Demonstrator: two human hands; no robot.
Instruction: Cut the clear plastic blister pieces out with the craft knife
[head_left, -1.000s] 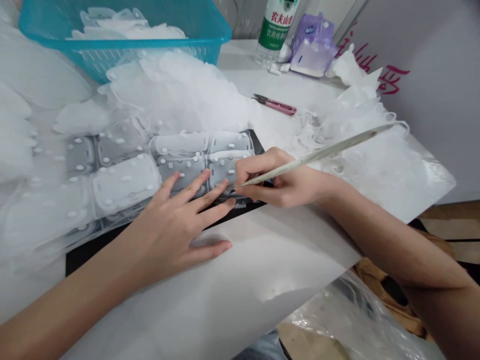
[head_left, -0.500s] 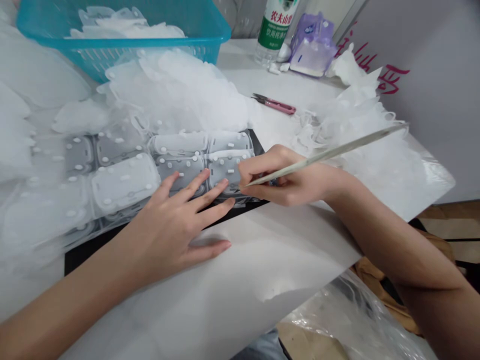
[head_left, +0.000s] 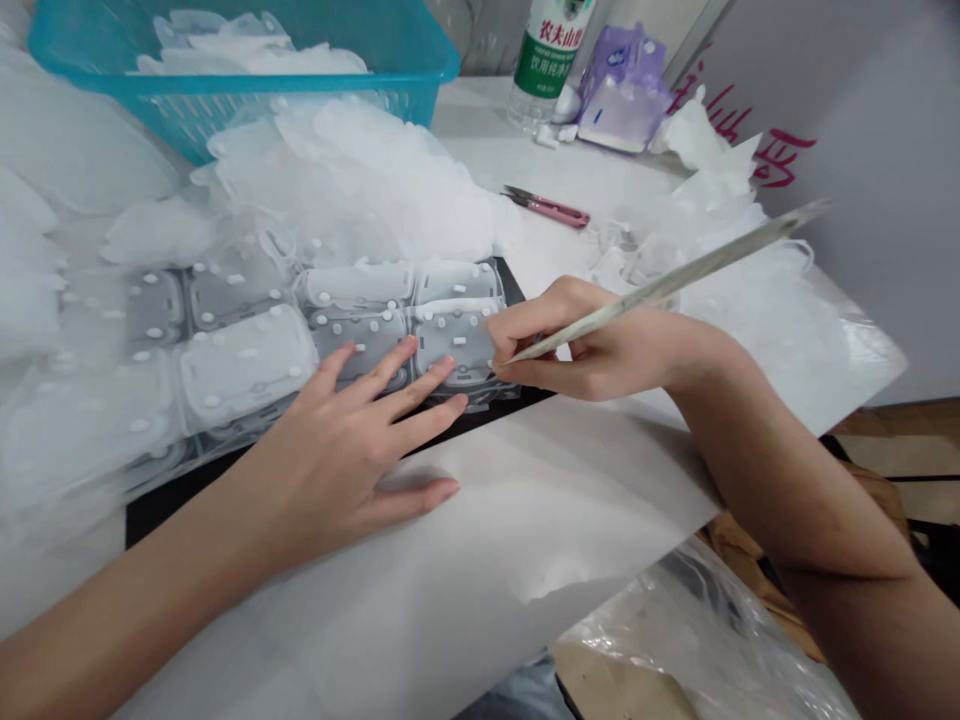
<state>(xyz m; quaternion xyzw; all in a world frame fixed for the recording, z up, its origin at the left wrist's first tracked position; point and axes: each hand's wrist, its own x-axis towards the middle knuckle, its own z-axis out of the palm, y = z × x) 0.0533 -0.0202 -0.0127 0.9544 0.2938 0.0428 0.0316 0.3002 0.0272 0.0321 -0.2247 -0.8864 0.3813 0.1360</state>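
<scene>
My left hand [head_left: 352, 430] lies flat with fingers spread, its fingertips pressing on a translucent moulded sheet [head_left: 457, 345]. The sheet is divided into rounded rectangular panels with small white nubs and lies over a black board [head_left: 176, 500]. Held like a pen in my right hand [head_left: 592, 340] is a long, slim, pale pen-like tool [head_left: 675, 280]. Its fine tip is at the lower right corner of the rightmost panel, partly hidden by my fingers; its back end points up and right. A loose whitish panel [head_left: 244, 360] rests on the sheet left of my left hand.
Behind the sheet are a heap of translucent pieces [head_left: 352, 180] and a blue basket [head_left: 262, 88] holding more. Pink-handled thread snips [head_left: 551, 208], a water bottle [head_left: 546, 70] and a purple tissue pack [head_left: 626, 90] stand farther back. Clear scraps [head_left: 750, 290] cover the right side.
My right hand and the pale tool have shifted slightly right and up along the panel's edge, and the tool stands a little steeper. My left hand stays in place.
</scene>
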